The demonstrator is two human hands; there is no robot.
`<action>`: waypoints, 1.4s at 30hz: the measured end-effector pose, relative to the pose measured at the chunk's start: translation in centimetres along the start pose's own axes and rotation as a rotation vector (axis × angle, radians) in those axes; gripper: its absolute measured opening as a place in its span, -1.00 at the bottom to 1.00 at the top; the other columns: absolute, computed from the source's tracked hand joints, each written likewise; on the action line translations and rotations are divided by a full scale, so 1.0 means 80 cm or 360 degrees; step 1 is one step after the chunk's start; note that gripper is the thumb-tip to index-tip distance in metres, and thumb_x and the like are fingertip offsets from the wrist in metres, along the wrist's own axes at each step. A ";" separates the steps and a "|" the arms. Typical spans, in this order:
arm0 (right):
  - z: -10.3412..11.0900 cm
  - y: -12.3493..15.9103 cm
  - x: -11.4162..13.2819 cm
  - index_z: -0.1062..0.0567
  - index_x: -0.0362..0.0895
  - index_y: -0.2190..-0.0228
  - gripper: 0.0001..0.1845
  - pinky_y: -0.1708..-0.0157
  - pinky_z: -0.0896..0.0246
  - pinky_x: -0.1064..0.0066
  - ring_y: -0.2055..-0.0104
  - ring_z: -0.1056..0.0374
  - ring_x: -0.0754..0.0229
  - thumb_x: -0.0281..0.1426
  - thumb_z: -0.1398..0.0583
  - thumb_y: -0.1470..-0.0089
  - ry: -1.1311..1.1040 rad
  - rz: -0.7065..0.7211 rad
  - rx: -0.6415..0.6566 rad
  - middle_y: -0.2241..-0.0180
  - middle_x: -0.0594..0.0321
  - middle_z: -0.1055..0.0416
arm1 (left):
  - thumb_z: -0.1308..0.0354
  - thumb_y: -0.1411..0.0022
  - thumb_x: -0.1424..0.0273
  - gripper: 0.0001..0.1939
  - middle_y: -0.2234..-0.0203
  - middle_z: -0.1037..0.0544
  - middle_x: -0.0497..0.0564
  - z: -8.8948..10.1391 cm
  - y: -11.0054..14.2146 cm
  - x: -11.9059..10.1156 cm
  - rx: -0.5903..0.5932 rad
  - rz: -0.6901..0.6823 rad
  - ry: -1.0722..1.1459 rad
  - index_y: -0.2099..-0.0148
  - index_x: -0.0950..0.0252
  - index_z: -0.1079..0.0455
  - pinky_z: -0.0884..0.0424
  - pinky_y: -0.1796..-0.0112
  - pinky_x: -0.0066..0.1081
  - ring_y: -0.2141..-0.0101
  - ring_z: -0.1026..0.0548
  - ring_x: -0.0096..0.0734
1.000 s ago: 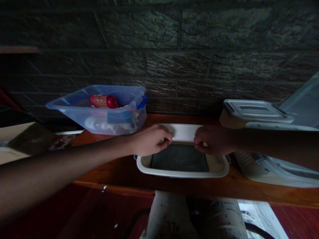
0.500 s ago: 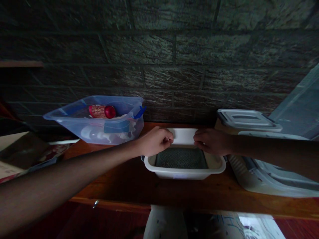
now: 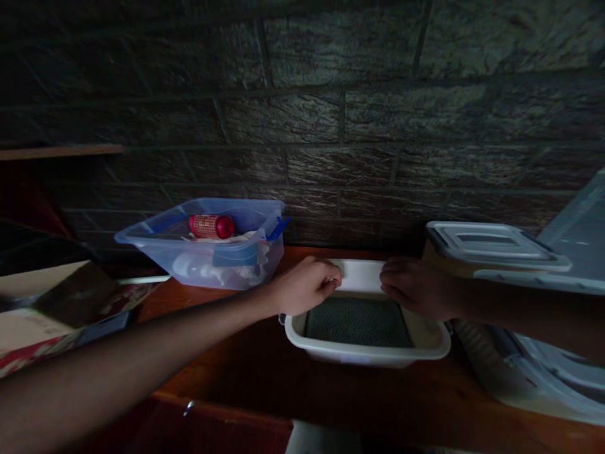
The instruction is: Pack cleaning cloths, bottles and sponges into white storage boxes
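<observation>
A cream plastic bin (image 3: 368, 352) with a white rim sits on the wooden bench, and dark grey mesh material (image 3: 358, 323) lies inside it. My left hand (image 3: 309, 285) is closed in a pinch over the bin's far left part. Opposite it, my right hand (image 3: 420, 287) is also closed, fingers curled, over the far right part. A smooth white panel (image 3: 360, 276) shows between both hands at the back of the bin. Whether it is a separate piece or the bin's far side, I cannot tell. What the fingertips pinch is hidden.
Left of the bin stands a clear blue-tinted tub (image 3: 246, 265) with a red bottle (image 3: 211, 226) in it. An open cardboard box (image 3: 42, 315) is further left. On the right are a lidded box (image 3: 496, 246) and a translucent container (image 3: 520, 384). A brick-patterned wall (image 3: 331, 120) rises behind.
The view has tilted up and shifted, so everything sits lower and slightly right in the picture. Both hands keep their closed hold at the back of the bin, with little movement.
</observation>
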State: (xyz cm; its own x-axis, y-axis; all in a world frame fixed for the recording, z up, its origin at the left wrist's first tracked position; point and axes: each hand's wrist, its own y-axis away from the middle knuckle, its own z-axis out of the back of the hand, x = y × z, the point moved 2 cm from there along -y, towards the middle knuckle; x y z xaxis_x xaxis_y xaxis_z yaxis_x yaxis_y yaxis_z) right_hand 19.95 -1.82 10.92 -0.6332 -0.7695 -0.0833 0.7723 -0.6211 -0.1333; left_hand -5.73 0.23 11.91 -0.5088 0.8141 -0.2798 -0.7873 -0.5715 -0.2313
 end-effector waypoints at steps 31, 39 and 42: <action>0.047 -0.025 0.005 -0.54 -0.13 0.34 -0.78 0.12 -0.26 0.19 0.18 -0.48 0.01 -0.43 -0.11 -0.30 0.0312 -0.0054 -0.0232 0.30 0.11 -0.53 | -0.02 -0.39 0.49 -0.78 0.30 -0.61 0.04 0.083 0.029 -0.010 -0.0216 -0.0049 -0.0323 0.18 0.29 -0.51 -0.35 0.22 -0.44 0.26 -0.56 -0.36; 0.098 -0.058 0.002 -0.50 -0.12 0.37 -0.75 0.22 -0.21 0.30 0.24 -0.47 0.08 -0.35 -0.10 -0.33 0.0378 -0.0094 -0.0329 0.28 0.12 -0.53 | -0.03 -0.35 0.40 -0.77 0.35 -0.62 -0.01 0.202 0.083 0.028 -0.0436 0.0302 -0.0590 0.17 0.29 -0.53 -0.34 0.27 -0.43 0.35 -0.55 -0.37; 0.109 -0.069 -0.007 -0.50 -0.11 0.36 -0.76 0.23 -0.21 0.33 0.26 -0.47 0.11 -0.34 -0.10 -0.32 0.0352 -0.0157 -0.0322 0.26 0.12 -0.53 | -0.02 -0.35 0.35 -0.73 0.28 -0.65 -0.02 0.235 0.102 0.050 -0.0414 0.0505 -0.0696 0.13 0.28 -0.55 -0.35 0.21 -0.43 0.28 -0.57 -0.35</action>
State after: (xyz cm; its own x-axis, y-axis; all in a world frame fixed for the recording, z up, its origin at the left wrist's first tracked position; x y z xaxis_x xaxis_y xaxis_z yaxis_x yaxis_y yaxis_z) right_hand 16.47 0.74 20.34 -0.7174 -0.6422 -0.2700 0.6949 -0.6319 -0.3433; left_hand -20.76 0.75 26.45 -0.8446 0.5348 0.0240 -0.4905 -0.7551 -0.4351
